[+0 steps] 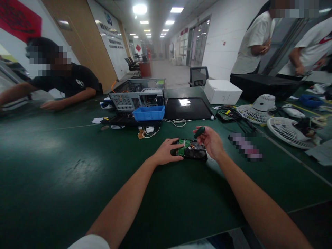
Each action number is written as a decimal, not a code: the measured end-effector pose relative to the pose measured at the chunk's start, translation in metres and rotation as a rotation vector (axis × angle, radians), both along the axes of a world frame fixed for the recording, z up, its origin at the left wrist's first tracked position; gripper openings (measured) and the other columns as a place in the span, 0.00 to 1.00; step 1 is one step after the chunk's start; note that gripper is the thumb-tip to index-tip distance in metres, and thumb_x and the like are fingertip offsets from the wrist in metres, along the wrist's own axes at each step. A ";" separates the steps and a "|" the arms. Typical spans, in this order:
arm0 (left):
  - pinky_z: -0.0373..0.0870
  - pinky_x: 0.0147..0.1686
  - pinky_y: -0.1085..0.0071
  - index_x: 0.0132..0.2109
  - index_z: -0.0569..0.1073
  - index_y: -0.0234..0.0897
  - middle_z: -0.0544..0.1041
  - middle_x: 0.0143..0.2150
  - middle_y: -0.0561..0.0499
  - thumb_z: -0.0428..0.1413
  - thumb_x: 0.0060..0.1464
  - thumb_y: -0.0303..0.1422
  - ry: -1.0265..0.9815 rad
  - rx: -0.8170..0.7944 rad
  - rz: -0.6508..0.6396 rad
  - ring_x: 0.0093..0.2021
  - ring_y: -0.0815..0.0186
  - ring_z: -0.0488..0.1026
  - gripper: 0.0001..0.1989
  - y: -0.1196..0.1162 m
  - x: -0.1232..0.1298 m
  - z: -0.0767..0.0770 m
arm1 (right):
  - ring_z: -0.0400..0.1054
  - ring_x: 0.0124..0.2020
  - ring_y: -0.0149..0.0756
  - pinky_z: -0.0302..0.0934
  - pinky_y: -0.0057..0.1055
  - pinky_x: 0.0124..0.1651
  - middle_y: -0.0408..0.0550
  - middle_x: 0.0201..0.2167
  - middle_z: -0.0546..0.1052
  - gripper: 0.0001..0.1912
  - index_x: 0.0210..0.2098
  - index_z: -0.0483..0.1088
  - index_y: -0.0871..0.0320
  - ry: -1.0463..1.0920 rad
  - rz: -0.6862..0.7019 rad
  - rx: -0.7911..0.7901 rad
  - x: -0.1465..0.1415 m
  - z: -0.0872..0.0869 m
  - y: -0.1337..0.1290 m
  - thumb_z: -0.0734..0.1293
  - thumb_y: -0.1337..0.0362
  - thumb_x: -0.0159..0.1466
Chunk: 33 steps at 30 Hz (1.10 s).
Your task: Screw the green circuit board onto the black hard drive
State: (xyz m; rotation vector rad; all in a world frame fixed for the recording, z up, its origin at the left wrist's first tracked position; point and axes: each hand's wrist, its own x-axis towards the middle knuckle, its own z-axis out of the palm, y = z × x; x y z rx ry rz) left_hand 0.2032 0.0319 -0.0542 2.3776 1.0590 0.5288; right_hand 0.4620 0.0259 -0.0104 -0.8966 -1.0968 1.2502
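A small black device housing [198,154] lies on the green table with its inside exposed. A green circuit board [183,148] and some wires show in it. My left hand [168,152] grips the housing's left end, thumb along the near side and fingers over the far edge and board. My right hand [211,141] is closed around a screwdriver with a dark green handle [199,132], held over the right end of the housing. Its shaft and tip cannot be made out.
Beyond the housing are a blue tray [149,113], an opened computer case [137,97], a flat black panel [188,109] and a white box [223,91]. White fan parts [259,109] lie to the right. A person [75,83] sits at the left; two others stand at the right.
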 end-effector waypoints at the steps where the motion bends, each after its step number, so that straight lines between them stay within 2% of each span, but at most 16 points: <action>1: 0.56 0.67 0.44 0.67 0.69 0.56 0.59 0.73 0.49 0.65 0.54 0.52 -0.005 -0.003 0.001 0.69 0.46 0.55 0.36 0.000 0.000 0.000 | 0.67 0.26 0.32 0.59 0.30 0.26 0.51 0.43 0.81 0.19 0.46 0.74 0.54 0.003 -0.002 0.004 0.000 0.000 0.000 0.65 0.47 0.65; 9: 0.57 0.67 0.45 0.67 0.69 0.55 0.60 0.73 0.49 0.64 0.54 0.53 0.010 0.006 0.003 0.69 0.46 0.56 0.36 -0.001 0.000 0.001 | 0.67 0.25 0.31 0.57 0.28 0.24 0.50 0.41 0.81 0.17 0.43 0.74 0.54 0.017 0.012 0.035 -0.001 0.000 -0.002 0.67 0.49 0.64; 14: 0.58 0.67 0.46 0.66 0.70 0.54 0.61 0.72 0.48 0.65 0.53 0.53 0.004 0.030 0.002 0.68 0.47 0.57 0.35 0.000 0.000 -0.001 | 0.64 0.24 0.30 0.53 0.27 0.22 0.49 0.40 0.82 0.15 0.40 0.75 0.55 -0.086 -0.037 0.078 0.003 0.000 -0.001 0.68 0.50 0.64; 20: 0.58 0.66 0.45 0.67 0.70 0.55 0.61 0.72 0.48 0.64 0.54 0.53 0.008 0.040 0.001 0.69 0.47 0.57 0.35 0.001 -0.001 -0.002 | 0.64 0.25 0.31 0.56 0.29 0.25 0.49 0.39 0.82 0.11 0.34 0.73 0.55 -0.132 -0.083 0.115 0.007 -0.002 0.001 0.68 0.53 0.63; 25: 0.58 0.66 0.45 0.67 0.69 0.55 0.61 0.72 0.49 0.64 0.54 0.53 0.005 0.038 0.000 0.68 0.47 0.57 0.35 0.000 -0.001 -0.001 | 0.63 0.26 0.31 0.57 0.29 0.27 0.47 0.36 0.81 0.09 0.37 0.73 0.54 -0.102 -0.062 0.121 0.005 -0.003 0.000 0.68 0.56 0.64; 29: 0.58 0.66 0.45 0.67 0.69 0.56 0.60 0.72 0.49 0.65 0.54 0.52 -0.007 0.038 0.003 0.69 0.47 0.57 0.35 0.000 0.000 -0.002 | 0.64 0.28 0.32 0.57 0.29 0.28 0.47 0.37 0.79 0.12 0.43 0.78 0.53 -0.165 -0.045 0.128 0.004 -0.002 -0.002 0.68 0.55 0.64; 33: 0.59 0.66 0.44 0.67 0.68 0.56 0.60 0.72 0.49 0.65 0.54 0.53 -0.007 0.036 -0.001 0.68 0.47 0.57 0.35 0.001 0.000 -0.003 | 0.63 0.27 0.32 0.57 0.30 0.28 0.48 0.37 0.78 0.12 0.37 0.79 0.55 -0.203 -0.037 0.119 0.004 -0.003 -0.002 0.68 0.55 0.63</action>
